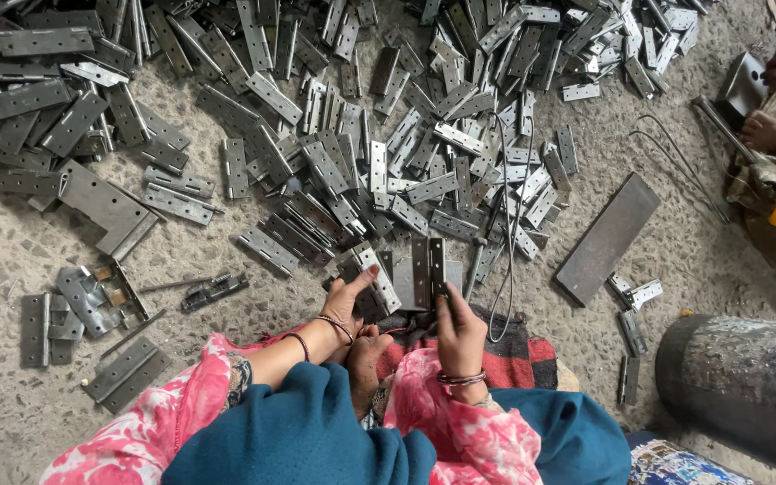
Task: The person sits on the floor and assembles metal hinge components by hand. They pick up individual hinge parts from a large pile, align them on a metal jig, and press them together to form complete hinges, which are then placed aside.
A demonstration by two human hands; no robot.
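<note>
Steel hinge (427, 269) upright, gripped by right hand (458, 337) just below hinge pile (388, 135). Left hand (345, 305) beside it, fingers spread, touching hinge leaf (377, 277). Flat plate (608, 238) right of pile, on floor (226, 332).

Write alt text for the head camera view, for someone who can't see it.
Seen from above, a seated person's right hand holds a metal hinge upright while the left hand touches another hinge. A large pile of hinges covers the concrete floor ahead, with a flat steel plate to the right.
</note>
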